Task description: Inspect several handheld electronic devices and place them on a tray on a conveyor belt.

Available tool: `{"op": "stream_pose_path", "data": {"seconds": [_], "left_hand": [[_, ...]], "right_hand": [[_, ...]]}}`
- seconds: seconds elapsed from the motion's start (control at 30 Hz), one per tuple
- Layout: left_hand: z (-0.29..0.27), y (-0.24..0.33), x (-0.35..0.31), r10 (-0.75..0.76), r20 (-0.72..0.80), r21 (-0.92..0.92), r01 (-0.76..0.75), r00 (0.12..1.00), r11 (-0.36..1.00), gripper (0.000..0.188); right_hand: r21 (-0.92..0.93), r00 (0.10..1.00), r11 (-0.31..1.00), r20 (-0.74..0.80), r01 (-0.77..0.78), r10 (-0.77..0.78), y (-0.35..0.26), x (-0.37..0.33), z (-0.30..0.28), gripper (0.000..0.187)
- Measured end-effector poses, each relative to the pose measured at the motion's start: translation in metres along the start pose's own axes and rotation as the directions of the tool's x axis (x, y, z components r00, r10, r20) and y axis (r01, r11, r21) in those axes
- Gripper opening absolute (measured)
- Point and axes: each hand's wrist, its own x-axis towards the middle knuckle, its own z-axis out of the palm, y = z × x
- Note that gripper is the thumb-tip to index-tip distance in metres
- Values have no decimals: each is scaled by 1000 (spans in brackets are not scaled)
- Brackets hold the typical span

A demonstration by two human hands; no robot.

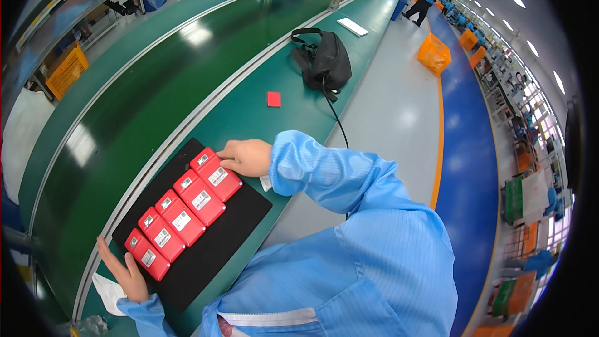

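Several flat red boxes (182, 221) with white printed labels lie side by side in a slanting row on a black mat (228, 231). At the far right end of the row, my right hand (248, 157) has its fingers bent against the upper edge of the last red box (218, 175), thumb and forefinger gripping its edge. My left hand (126, 274) is open beside the other end, fingers stretched out and close to the nearest red box (148, 254). The fingertips of the right hand are partly hidden by the hand itself.
A red square card (274, 99) and a black backpack (324, 59) with a cable lie farther along the green bench (249, 125). A white cloth (108, 293) is by my left wrist. An orange crate (433, 55) stands on the floor; people in blue work beyond.
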Motion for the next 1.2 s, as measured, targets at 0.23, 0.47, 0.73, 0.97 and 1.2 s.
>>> {"op": "stream_pose_path", "data": {"seconds": [0.23, 0.47, 0.73, 0.97, 1.2], "left_hand": [[26, -7, -33, -160, -22, -753, 89, 987, 652, 67], [28, -7, -31, -239, -49, -648, 151, 970, 746, 56], [28, -9, -27, -236, -57, -611, 153, 970, 777, 59], [24, -4, -15, -302, -19, -752, 185, 953, 632, 63], [16, -5, -20, -342, 20, -753, 240, 939, 613, 65]], "right_hand": [[44, 989, 996, -127, -75, 80, -17, -9, 32, 55], [223, 808, 972, -585, 80, 68, -60, -29, 19, 37], [257, 179, -21, -729, 966, -661, -132, -88, 2, 21], [464, 204, -247, -725, 851, -658, -187, -73, 30, 37], [659, 398, -152, -604, 736, -691, -192, -80, 36, 32]]}}
